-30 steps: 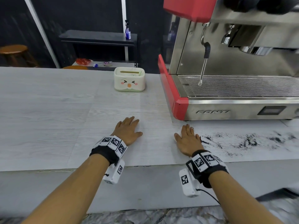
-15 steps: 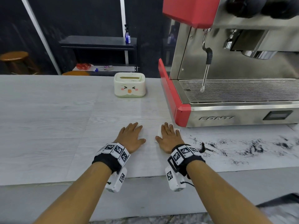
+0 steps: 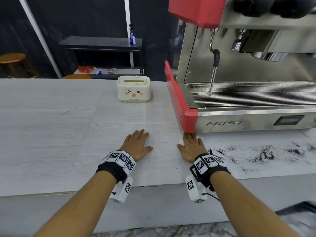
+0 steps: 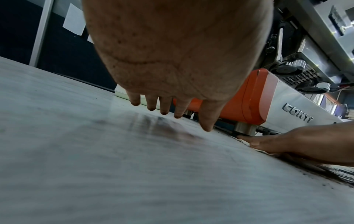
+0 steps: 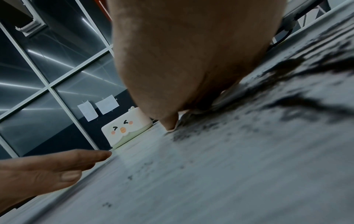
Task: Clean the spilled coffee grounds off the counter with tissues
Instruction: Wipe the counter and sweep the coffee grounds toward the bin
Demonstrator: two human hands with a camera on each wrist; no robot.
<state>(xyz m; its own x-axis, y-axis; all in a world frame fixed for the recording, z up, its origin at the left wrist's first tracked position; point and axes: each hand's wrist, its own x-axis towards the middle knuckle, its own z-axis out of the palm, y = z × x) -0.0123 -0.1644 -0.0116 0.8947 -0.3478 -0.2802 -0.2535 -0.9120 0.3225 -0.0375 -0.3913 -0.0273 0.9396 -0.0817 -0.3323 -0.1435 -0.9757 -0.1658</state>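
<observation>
Dark coffee grounds point(image 3: 263, 153) are smeared over the pale counter point(image 3: 51, 134) in front of the espresso machine, to the right of both hands. My right hand point(image 3: 190, 146) lies flat, fingers straight, and presses a white tissue point(image 3: 180, 142) onto the counter at the left end of the spill, by the machine's red corner. The tissue's edges show beside the fingers. The right wrist view shows the thumb on the tissue point(image 5: 184, 119) with grounds point(image 5: 287, 103) beside it. My left hand point(image 3: 137, 142) rests flat and open on the bare counter to the left, holding nothing.
A red and steel espresso machine point(image 3: 239, 106) stands at the right rear, with its steam wand point(image 3: 212, 74) over the drip tray. A cream tissue box point(image 3: 133, 88) with a cartoon face sits at the counter's far edge. The counter's front edge runs under my wrists.
My right hand slid the tissue left, away from the spill, then back right to the machine's red corner. The left hand stayed put.
</observation>
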